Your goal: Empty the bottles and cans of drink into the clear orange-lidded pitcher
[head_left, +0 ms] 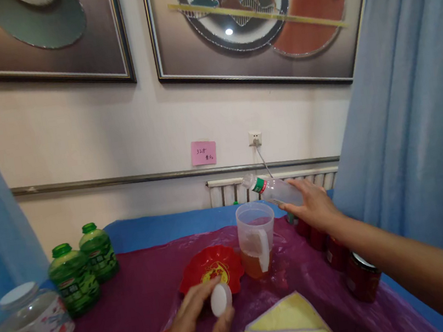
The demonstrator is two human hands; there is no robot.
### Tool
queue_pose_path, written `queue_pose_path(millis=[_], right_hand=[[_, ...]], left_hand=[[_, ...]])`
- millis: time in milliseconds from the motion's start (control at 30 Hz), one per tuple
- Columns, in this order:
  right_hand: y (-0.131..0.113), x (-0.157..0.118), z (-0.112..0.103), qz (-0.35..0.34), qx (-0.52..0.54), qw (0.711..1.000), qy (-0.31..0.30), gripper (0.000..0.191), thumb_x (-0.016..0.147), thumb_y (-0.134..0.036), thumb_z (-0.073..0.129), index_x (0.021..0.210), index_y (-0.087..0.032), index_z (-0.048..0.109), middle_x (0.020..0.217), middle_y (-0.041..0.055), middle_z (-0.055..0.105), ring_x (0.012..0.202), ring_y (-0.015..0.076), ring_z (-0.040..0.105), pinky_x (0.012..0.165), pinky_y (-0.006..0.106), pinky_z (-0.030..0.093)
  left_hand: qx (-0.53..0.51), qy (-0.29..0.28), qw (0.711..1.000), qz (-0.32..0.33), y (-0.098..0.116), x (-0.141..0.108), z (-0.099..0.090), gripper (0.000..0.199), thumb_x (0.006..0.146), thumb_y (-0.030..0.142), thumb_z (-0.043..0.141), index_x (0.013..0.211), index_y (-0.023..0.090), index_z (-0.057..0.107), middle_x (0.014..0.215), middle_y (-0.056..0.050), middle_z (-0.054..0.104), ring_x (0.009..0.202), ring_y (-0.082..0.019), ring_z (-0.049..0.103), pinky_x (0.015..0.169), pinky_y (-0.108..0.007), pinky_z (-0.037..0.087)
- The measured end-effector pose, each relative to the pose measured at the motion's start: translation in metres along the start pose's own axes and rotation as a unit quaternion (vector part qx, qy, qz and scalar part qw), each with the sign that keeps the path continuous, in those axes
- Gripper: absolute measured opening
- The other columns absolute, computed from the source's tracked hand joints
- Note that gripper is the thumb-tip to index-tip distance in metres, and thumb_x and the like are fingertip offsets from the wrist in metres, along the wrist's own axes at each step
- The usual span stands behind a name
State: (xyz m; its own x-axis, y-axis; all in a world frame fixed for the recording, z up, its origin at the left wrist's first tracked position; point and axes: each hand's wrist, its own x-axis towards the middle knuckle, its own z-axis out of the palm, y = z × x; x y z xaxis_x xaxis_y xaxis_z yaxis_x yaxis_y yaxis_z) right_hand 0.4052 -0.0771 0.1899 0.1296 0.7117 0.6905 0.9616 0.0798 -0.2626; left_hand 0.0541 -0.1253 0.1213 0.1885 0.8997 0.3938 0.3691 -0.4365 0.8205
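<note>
left hand [195, 325] pinches one white cap [221, 299]; right hand [314, 205] grips one bottle [281, 190], tilted, neck higher than the rim of one jug [245, 234]. one red dish [190, 275] sits just left of the jug. two green bottles [74, 279] and two clear jars [40, 320] stand far left; purple cover [140, 289] stretches open from them to the dish, its back edge meeting blue cloth [144, 233].
</note>
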Motion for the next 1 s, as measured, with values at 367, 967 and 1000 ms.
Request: queue_pose_path(millis=[367, 967, 1000], right_hand=[[-0.089, -0.132, 0.043, -0.019, 0.287, 0.958, 0.001, 0.064, 0.075, -0.031, 0.078, 0.135, -0.03, 0.054, 0.131, 0.0091, 0.065, 0.12, 0.0336, 0.061, 0.1, 0.052, 0.05], [-0.087, -0.161, 0.083, -0.088, 0.239, 0.966, 0.053, 0.075, 0.08, -0.026, 0.069, 0.149, -0.034, 0.04, 0.13, 0.012, 0.062, 0.117, 0.036, 0.061, 0.096, 0.058, 0.051], [-0.086, -0.162, 0.082, -0.086, 0.24, 0.966, 0.051, 0.074, 0.081, -0.027, 0.069, 0.148, -0.033, 0.041, 0.129, 0.0119, 0.063, 0.116, 0.0359, 0.061, 0.096, 0.058, 0.051]], left_hand=[[-0.152, 0.086, 0.982, 0.074, 0.055, 0.028, -0.003, 0.045, 0.083, 0.044, 0.075, 0.121, 0.02, 0.068, 0.116, -0.008, 0.072, 0.103, -0.021, 0.071, 0.093, -0.032, 0.059], [0.168, -0.067, 0.976, 0.119, 0.041, 0.024, -0.042, 0.03, 0.085, 0.043, 0.071, 0.109, 0.026, 0.075, 0.092, -0.002, 0.075, 0.079, -0.017, 0.07, 0.072, -0.023, 0.056], [0.166, -0.079, 0.976, 0.119, 0.039, 0.024, -0.042, 0.032, 0.086, 0.043, 0.071, 0.113, 0.026, 0.074, 0.097, -0.003, 0.076, 0.082, -0.018, 0.071, 0.074, -0.024, 0.057]])
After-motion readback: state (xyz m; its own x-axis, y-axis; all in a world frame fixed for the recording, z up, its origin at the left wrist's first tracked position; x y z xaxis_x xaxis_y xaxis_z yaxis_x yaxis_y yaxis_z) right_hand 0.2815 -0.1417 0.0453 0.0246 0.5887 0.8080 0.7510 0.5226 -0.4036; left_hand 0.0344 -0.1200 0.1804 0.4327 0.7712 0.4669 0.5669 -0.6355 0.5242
